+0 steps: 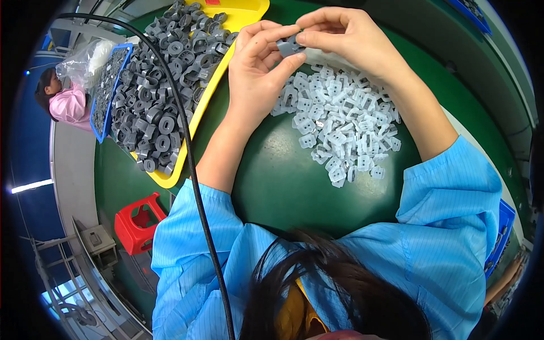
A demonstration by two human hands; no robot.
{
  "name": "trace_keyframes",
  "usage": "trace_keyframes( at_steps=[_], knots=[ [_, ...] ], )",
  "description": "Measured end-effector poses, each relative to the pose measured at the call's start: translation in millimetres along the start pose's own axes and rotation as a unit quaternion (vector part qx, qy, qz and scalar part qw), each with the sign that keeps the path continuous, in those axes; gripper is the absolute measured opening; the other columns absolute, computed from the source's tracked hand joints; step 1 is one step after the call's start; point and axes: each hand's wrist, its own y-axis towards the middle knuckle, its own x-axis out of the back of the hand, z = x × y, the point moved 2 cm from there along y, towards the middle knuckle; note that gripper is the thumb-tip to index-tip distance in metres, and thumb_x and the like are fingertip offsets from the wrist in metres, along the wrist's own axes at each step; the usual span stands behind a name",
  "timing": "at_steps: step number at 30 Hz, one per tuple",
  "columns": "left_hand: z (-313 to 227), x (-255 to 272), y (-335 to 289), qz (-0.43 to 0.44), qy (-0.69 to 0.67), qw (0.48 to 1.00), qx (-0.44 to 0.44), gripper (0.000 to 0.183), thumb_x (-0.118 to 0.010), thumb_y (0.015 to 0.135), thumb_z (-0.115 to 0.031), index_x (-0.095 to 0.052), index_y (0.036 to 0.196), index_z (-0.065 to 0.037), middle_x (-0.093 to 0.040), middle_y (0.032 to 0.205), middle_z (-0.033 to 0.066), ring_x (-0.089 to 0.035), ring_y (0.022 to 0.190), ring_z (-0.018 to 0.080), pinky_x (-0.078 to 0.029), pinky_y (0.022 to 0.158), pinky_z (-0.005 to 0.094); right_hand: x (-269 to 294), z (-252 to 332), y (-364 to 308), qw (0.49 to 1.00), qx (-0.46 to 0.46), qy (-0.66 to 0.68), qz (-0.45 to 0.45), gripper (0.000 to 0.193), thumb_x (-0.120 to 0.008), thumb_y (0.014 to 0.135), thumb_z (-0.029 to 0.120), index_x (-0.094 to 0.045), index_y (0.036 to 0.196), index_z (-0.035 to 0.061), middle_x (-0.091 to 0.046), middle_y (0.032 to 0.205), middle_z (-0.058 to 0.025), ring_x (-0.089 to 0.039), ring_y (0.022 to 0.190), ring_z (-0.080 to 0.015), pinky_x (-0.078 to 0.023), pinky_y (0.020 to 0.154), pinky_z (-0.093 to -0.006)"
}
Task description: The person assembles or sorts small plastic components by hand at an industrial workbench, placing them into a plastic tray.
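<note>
Between the fingers of both hands, above the far part of the green table, is a small grey plastic part (290, 46). My left hand (258, 65) pinches it from the left, thumb below and fingers above. The fingertips of my right hand (345, 39) close together at its right end; whether they hold a second small piece there is hidden. Below and between my forearms lies a loose heap of small whitish translucent plastic pieces (345, 122) with holes. To the left, a yellow tray (190, 144) is piled with grey ring-shaped plastic parts (164, 124).
A black cable (187, 127) runs down across the view, over the tray. Beyond the tray stands a blue bin (102, 133) of dark small parts, near a person in pink (71, 107). A red stool (133, 232) is at the lower left, a blue crate (501, 232) at the right.
</note>
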Motion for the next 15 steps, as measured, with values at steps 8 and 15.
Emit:
trace_keyframes(
  at_steps=[8,15],
  knots=[
    [-3.7,1.9,-1.0,0.019,0.074,0.997,-0.006,0.038,-0.074,0.073,0.003,-0.063,0.109,-0.002,-0.050,0.109,0.0071,-0.060,0.093,0.0135,-0.056,0.077,0.0252,-3.0,-7.1,-1.9,0.953,-0.177,0.197,0.144,0.018,-0.072,0.081,0.019,-0.069,0.088,0.0025,-0.063,0.075,0.0001,-0.055,0.064,-0.0055,-0.044,0.058,-0.0192],
    [-4.2,11.3,3.2,0.134,0.114,0.984,0.013,0.034,-0.077,0.069,0.000,-0.070,0.102,-0.009,-0.058,0.093,0.0007,-0.058,0.080,0.0105,-0.051,0.065,0.0227,7.5,11.2,-0.2,0.951,-0.171,0.070,0.248,0.010,-0.066,0.076,0.006,-0.065,0.083,-0.0009,-0.064,0.070,-0.0022,-0.059,0.064,-0.0069,-0.047,0.062,-0.0205]
  ],
)
